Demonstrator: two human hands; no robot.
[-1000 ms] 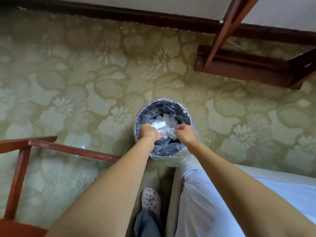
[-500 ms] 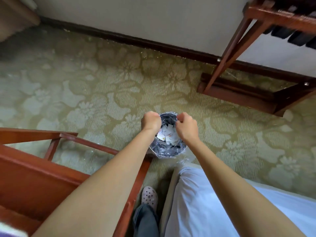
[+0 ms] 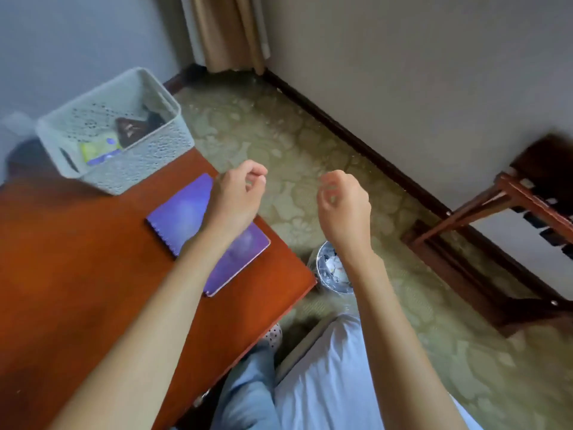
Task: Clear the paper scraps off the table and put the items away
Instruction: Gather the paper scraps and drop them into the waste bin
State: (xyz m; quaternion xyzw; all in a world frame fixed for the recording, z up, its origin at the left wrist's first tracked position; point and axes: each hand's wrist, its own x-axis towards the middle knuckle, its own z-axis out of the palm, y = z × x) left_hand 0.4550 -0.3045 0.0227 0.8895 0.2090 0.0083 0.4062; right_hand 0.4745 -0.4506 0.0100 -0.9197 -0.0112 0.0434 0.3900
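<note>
My left hand (image 3: 238,193) hovers over the right edge of the reddish wooden table (image 3: 77,274), fingers loosely curled, holding nothing. My right hand (image 3: 344,206) hangs in the air over the carpet, also loosely curled and empty. A purple spiral notebook (image 3: 183,212) lies flat on the table, partly under my left forearm. A pale perforated basket (image 3: 139,169) with a few items inside stands at the table's far corner. On the floor by the table's corner sits a small lined bin (image 3: 317,268) with white paper scraps (image 3: 334,270) in it; my right wrist hides part of it.
A dark wooden luggage rack (image 3: 527,206) stands against the wall at the right. A curtain (image 3: 226,32) hangs in the far corner. A white bed sheet (image 3: 325,383) and my jeans-clad leg (image 3: 248,392) fill the bottom. Patterned carpet lies between table and wall.
Both hands have lifted out of the bin and come up empty. My view has swung up and left, bringing the table, notebook and basket into sight.
</note>
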